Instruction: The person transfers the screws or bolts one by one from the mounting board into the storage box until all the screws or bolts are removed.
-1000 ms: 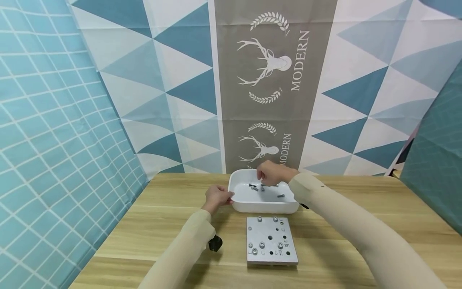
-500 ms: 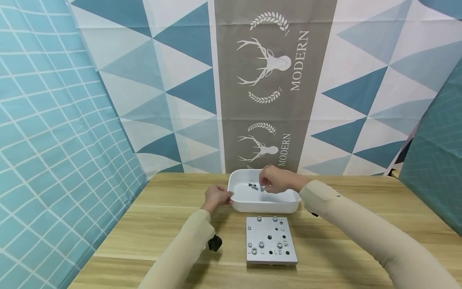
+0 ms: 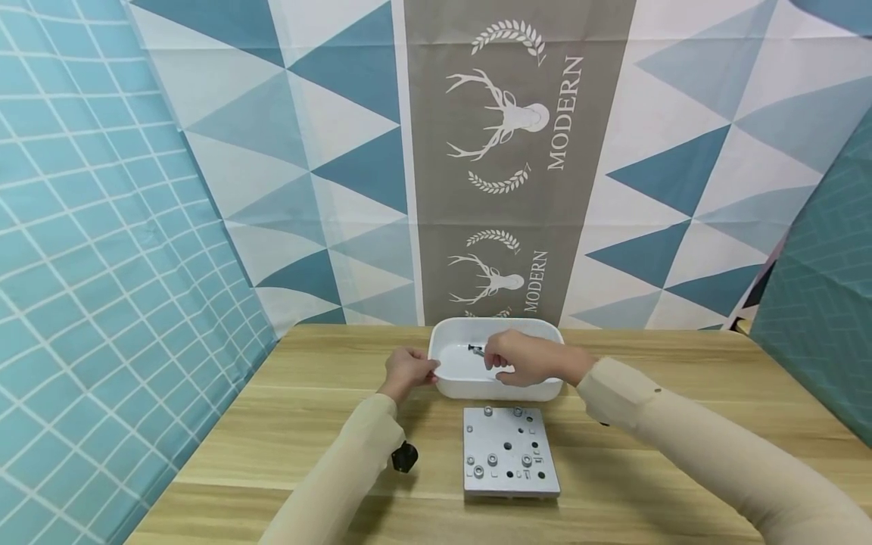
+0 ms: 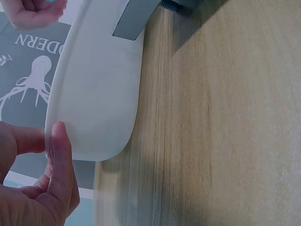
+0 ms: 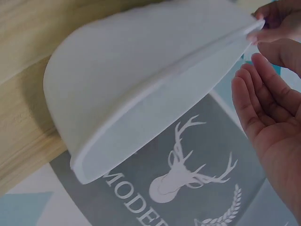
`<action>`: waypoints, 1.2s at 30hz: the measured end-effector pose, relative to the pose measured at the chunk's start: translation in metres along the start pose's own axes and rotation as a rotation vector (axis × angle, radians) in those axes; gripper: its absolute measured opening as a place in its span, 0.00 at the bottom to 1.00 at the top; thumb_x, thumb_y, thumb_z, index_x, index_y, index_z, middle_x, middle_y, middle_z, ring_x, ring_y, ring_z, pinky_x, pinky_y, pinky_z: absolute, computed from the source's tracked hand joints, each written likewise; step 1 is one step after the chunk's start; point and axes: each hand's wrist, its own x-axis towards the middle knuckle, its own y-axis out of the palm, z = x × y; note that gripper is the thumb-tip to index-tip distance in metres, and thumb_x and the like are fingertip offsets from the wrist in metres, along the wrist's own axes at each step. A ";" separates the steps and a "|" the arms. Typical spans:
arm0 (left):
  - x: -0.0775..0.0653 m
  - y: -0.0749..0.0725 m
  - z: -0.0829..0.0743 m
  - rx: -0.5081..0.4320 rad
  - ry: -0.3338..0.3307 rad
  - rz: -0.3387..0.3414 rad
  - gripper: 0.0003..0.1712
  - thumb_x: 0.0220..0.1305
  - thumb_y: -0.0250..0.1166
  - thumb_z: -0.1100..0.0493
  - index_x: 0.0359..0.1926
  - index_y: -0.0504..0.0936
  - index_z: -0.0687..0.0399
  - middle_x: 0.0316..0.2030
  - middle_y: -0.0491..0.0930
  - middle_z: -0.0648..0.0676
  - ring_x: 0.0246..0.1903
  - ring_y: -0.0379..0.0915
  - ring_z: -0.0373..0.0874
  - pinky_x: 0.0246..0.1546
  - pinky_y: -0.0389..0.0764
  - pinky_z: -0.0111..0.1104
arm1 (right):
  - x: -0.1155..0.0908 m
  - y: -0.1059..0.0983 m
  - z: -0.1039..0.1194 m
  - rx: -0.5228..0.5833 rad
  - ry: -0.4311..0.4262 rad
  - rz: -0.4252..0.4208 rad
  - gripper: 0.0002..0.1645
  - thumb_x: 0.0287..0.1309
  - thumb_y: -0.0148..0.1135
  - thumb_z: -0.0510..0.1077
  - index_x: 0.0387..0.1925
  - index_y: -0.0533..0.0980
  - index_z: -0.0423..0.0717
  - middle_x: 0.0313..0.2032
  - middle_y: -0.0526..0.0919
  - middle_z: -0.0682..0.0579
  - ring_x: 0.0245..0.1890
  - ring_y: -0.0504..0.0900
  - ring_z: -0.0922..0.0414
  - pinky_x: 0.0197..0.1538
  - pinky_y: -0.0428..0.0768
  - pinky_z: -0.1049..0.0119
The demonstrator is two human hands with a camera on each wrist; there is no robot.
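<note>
A white oval-cornered tray [image 3: 453, 387] stands on the table, and several small screws [image 3: 476, 349] lie in it. My left hand [image 3: 407, 368] pinches the tray's left rim between thumb and fingers, plain in the left wrist view. Over the tray's inside hovers my right hand [image 3: 527, 357], its fingers bent downward close to the screws. In the right wrist view this hand [image 5: 273, 99] has thumb and fingers apart, with nothing seen between them. Part of the tray's inside is hidden behind it.
In front of the tray lies a silver metal plate [image 3: 500, 435] with holes and several socket-head bolts [image 3: 493, 459] in it. In the left wrist view a bolt thread [image 4: 169, 5] shows below the plate. A patterned cloth [image 3: 354, 151] hangs behind the table [image 3: 306, 454].
My right hand has come nearer and its fingers have loosened, now covering other screws in the tray. The left hand keeps its place on the rim.
</note>
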 end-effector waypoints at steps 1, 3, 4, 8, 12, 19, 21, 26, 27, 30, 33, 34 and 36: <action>0.000 0.000 0.000 0.000 -0.002 0.001 0.09 0.57 0.66 0.67 0.36 0.77 0.69 0.27 0.76 0.55 0.18 0.76 0.35 0.27 0.87 0.26 | -0.001 0.001 0.003 0.002 -0.012 -0.001 0.06 0.51 0.66 0.36 0.34 0.80 0.42 0.30 0.81 0.51 0.29 0.74 0.63 0.33 0.77 0.78; 0.000 0.000 0.001 0.000 -0.004 0.000 0.09 0.57 0.66 0.67 0.37 0.78 0.69 0.27 0.76 0.55 0.19 0.76 0.35 0.27 0.87 0.26 | -0.003 0.002 0.008 0.009 -0.030 -0.001 0.06 0.51 0.66 0.35 0.34 0.80 0.42 0.30 0.81 0.52 0.29 0.75 0.62 0.33 0.77 0.78; 0.000 0.000 0.001 0.000 -0.005 0.000 0.09 0.58 0.66 0.67 0.37 0.78 0.69 0.27 0.76 0.55 0.18 0.76 0.35 0.27 0.87 0.26 | -0.004 0.003 0.011 0.011 -0.031 -0.001 0.06 0.51 0.66 0.35 0.35 0.80 0.42 0.30 0.81 0.52 0.30 0.76 0.62 0.34 0.77 0.78; 0.001 0.000 0.001 0.001 0.000 0.000 0.08 0.57 0.66 0.67 0.36 0.78 0.69 0.26 0.76 0.55 0.18 0.75 0.35 0.27 0.87 0.25 | -0.008 0.006 0.019 0.016 -0.051 -0.002 0.07 0.52 0.65 0.35 0.35 0.79 0.42 0.31 0.81 0.52 0.32 0.75 0.62 0.36 0.78 0.76; 0.001 -0.001 0.000 0.009 0.010 0.004 0.07 0.57 0.66 0.67 0.34 0.78 0.68 0.24 0.77 0.54 0.17 0.75 0.35 0.29 0.88 0.27 | -0.012 0.008 0.027 0.031 -0.059 0.012 0.07 0.53 0.66 0.36 0.36 0.79 0.44 0.33 0.81 0.51 0.33 0.73 0.64 0.38 0.79 0.77; 0.001 -0.001 0.001 0.012 0.017 0.012 0.07 0.57 0.66 0.67 0.33 0.78 0.68 0.23 0.77 0.53 0.17 0.75 0.35 0.29 0.88 0.27 | -0.018 0.013 0.040 0.062 -0.099 0.039 0.08 0.54 0.64 0.35 0.38 0.79 0.44 0.34 0.81 0.55 0.34 0.76 0.63 0.40 0.80 0.78; 0.001 -0.001 0.001 0.010 0.017 0.012 0.07 0.57 0.66 0.67 0.33 0.78 0.68 0.23 0.77 0.53 0.18 0.75 0.35 0.28 0.88 0.27 | -0.020 0.014 0.044 0.061 -0.120 0.044 0.08 0.54 0.64 0.35 0.38 0.79 0.43 0.35 0.81 0.53 0.34 0.77 0.63 0.40 0.80 0.79; -0.001 -0.001 0.000 -0.003 0.012 0.012 0.07 0.58 0.66 0.67 0.35 0.78 0.69 0.24 0.77 0.54 0.18 0.75 0.34 0.27 0.87 0.26 | -0.022 0.016 0.053 0.058 -0.147 0.063 0.08 0.55 0.63 0.36 0.38 0.78 0.44 0.36 0.81 0.53 0.36 0.79 0.61 0.42 0.80 0.80; -0.001 -0.001 0.000 -0.005 0.012 0.012 0.07 0.58 0.66 0.67 0.35 0.78 0.69 0.24 0.76 0.54 0.18 0.75 0.34 0.28 0.87 0.26 | -0.023 0.016 0.054 0.058 -0.141 0.070 0.08 0.55 0.63 0.36 0.38 0.78 0.45 0.36 0.81 0.54 0.37 0.79 0.62 0.43 0.80 0.80; -0.001 -0.001 0.000 -0.007 0.014 0.011 0.07 0.57 0.66 0.67 0.35 0.78 0.69 0.24 0.77 0.53 0.18 0.75 0.34 0.27 0.87 0.26 | -0.022 0.017 0.058 0.059 -0.126 0.087 0.07 0.56 0.63 0.38 0.38 0.78 0.47 0.36 0.80 0.56 0.37 0.78 0.65 0.44 0.80 0.80; 0.000 0.000 0.000 -0.012 0.013 0.007 0.07 0.57 0.66 0.67 0.34 0.78 0.69 0.23 0.77 0.53 0.17 0.75 0.34 0.27 0.87 0.26 | -0.020 0.020 0.059 0.057 -0.125 0.095 0.07 0.56 0.64 0.38 0.39 0.78 0.48 0.36 0.79 0.57 0.37 0.76 0.67 0.44 0.79 0.81; 0.000 0.000 0.000 -0.016 0.013 0.007 0.07 0.57 0.66 0.67 0.34 0.79 0.69 0.22 0.77 0.53 0.17 0.75 0.34 0.27 0.87 0.26 | -0.019 0.021 0.059 0.057 -0.127 0.096 0.07 0.56 0.64 0.39 0.39 0.78 0.48 0.37 0.79 0.57 0.37 0.76 0.67 0.44 0.79 0.82; 0.000 0.000 0.001 -0.023 0.014 0.010 0.07 0.57 0.66 0.68 0.34 0.79 0.69 0.22 0.77 0.53 0.17 0.75 0.34 0.26 0.87 0.26 | -0.017 0.023 0.059 0.051 -0.135 0.100 0.08 0.56 0.64 0.39 0.39 0.78 0.48 0.37 0.80 0.56 0.37 0.76 0.67 0.44 0.79 0.82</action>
